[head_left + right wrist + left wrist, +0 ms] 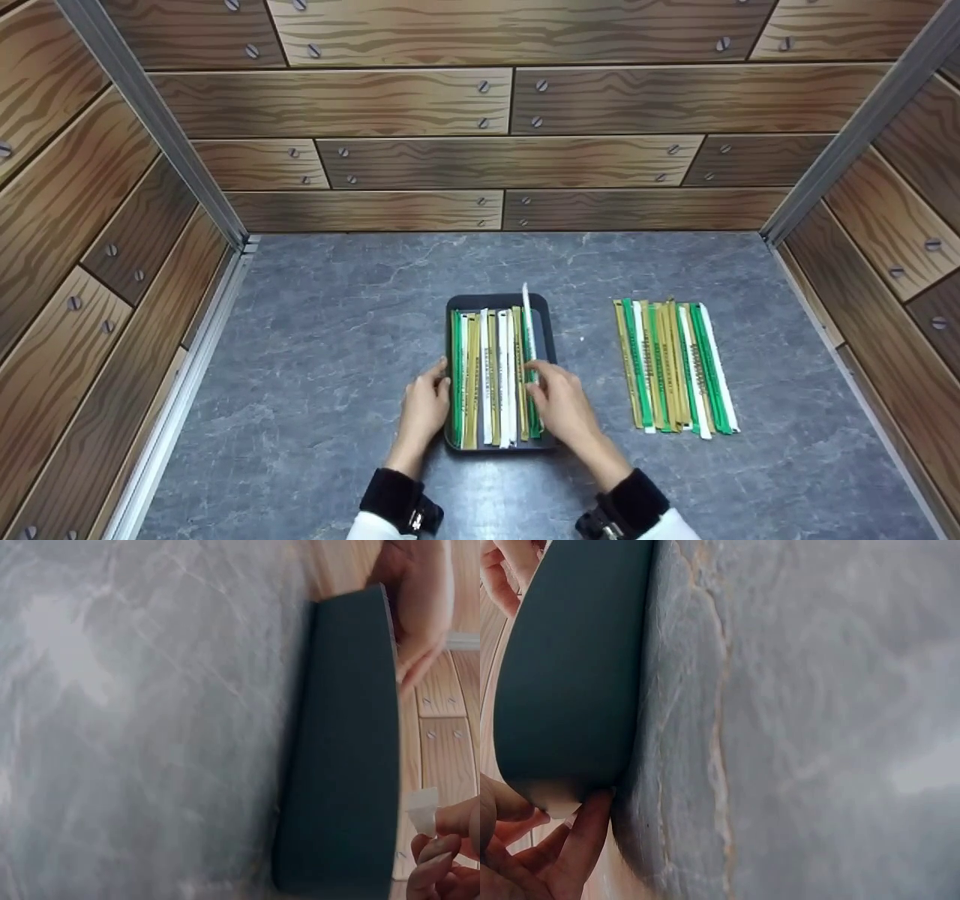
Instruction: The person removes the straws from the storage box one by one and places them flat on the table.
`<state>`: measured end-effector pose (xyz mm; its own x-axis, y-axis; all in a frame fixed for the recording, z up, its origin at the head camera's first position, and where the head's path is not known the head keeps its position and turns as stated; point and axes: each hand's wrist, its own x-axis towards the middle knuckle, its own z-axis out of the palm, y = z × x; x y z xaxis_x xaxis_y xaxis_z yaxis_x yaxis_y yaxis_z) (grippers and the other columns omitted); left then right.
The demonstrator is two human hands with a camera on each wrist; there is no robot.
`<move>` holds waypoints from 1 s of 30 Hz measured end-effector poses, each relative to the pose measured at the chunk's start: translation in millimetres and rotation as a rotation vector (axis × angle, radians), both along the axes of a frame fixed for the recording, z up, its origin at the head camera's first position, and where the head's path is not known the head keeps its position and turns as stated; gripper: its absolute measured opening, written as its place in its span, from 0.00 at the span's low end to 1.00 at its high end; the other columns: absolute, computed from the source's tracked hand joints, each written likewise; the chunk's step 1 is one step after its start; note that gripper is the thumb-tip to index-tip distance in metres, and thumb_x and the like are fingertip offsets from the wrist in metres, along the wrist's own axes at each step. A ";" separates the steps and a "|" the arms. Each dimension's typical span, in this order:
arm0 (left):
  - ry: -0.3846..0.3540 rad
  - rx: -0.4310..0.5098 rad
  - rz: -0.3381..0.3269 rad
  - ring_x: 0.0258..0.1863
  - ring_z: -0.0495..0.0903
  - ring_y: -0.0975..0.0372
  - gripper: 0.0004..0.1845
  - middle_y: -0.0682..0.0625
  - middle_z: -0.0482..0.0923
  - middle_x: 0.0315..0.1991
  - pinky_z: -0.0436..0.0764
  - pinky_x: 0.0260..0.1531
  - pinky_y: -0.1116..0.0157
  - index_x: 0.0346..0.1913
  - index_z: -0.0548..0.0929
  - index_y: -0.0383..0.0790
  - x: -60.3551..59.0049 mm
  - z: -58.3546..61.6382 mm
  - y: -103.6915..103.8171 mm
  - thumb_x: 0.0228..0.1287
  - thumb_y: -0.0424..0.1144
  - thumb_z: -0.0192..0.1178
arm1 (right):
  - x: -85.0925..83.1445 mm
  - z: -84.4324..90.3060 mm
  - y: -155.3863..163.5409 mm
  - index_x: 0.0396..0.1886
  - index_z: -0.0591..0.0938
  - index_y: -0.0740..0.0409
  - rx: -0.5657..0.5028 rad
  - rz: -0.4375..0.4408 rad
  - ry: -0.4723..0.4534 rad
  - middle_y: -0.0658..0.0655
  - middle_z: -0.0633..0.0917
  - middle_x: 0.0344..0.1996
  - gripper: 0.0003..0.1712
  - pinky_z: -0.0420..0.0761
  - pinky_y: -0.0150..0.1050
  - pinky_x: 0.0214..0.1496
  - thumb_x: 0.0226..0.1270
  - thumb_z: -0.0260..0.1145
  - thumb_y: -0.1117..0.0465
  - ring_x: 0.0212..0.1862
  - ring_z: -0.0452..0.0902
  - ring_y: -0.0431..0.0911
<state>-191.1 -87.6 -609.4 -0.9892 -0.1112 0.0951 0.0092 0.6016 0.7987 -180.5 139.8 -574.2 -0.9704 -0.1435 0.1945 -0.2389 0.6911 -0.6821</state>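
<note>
A dark tray (541,307) sits mid-table with several green, gold and white strips (487,375) lying lengthwise in it. My left hand (424,403) rests against the tray's left rim, fingers touching the tray wall (570,690). My right hand (559,394) pinches the near end of a white strip (528,326) that tilts up over the tray's right side. In the right wrist view the strip's end (422,810) shows between my fingertips (450,821), beside the tray's outer wall (345,750).
A second row of several green, gold and white strips (675,366) lies flat on the grey stone-look table (330,352) to the right of the tray. Wood-pattern walls close in the back and both sides, with metal corner posts.
</note>
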 end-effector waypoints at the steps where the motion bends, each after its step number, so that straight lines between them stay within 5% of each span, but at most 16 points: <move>1: 0.001 0.002 0.001 0.46 0.83 0.47 0.20 0.41 0.82 0.52 0.81 0.45 0.49 0.62 0.79 0.35 0.1 0.0 0.1 0.68 0.31 0.59 | -0.9 1.6 4.7 0.55 0.81 0.65 -0.008 -0.012 0.003 0.48 0.77 0.24 0.20 0.76 0.32 0.22 0.62 0.68 0.70 0.22 0.70 0.38; 13: -0.018 0.014 0.002 0.47 0.83 0.48 0.21 0.41 0.79 0.56 0.80 0.46 0.50 0.63 0.78 0.36 0.0 1.6 0.4 0.68 0.32 0.58 | -4.6 2.2 100.2 0.62 0.76 0.64 0.068 -0.226 0.009 0.54 0.79 0.24 0.27 0.75 0.38 0.21 0.62 0.68 0.71 0.22 0.72 0.45; 22: 0.002 -0.006 0.000 0.48 0.82 0.48 0.20 0.41 0.80 0.55 0.80 0.46 0.50 0.62 0.78 0.35 0.2 0.6 -0.4 0.68 0.31 0.59 | -9.6 -2.6 145.6 0.69 0.66 0.72 0.186 -0.253 -0.200 0.57 0.79 0.23 0.31 0.73 0.42 0.20 0.69 0.62 0.69 0.20 0.73 0.46; 25: 0.001 -0.007 0.001 0.50 0.81 0.47 0.20 0.43 0.79 0.57 0.80 0.48 0.50 0.62 0.78 0.36 -0.1 0.5 -0.2 0.68 0.31 0.59 | -12.6 -6.5 149.5 0.69 0.66 0.72 0.180 -0.244 -0.260 0.64 0.82 0.30 0.29 0.76 0.43 0.21 0.70 0.60 0.69 0.24 0.78 0.50; 30: 0.002 -0.001 -0.001 0.49 0.82 0.47 0.20 0.41 0.81 0.54 0.80 0.47 0.50 0.62 0.78 0.34 -0.2 0.4 0.4 0.68 0.30 0.58 | -16.1 -11.8 148.2 0.66 0.70 0.74 0.199 -0.255 -0.221 0.74 0.80 0.45 0.27 0.82 0.50 0.34 0.70 0.61 0.69 0.40 0.81 0.61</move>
<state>-191.4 -87.1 -609.0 -0.9892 -0.1097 0.0975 0.0119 0.6025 0.7980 -196.7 288.0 -586.1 -0.9951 0.0939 -0.0310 0.0956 0.8334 -0.5444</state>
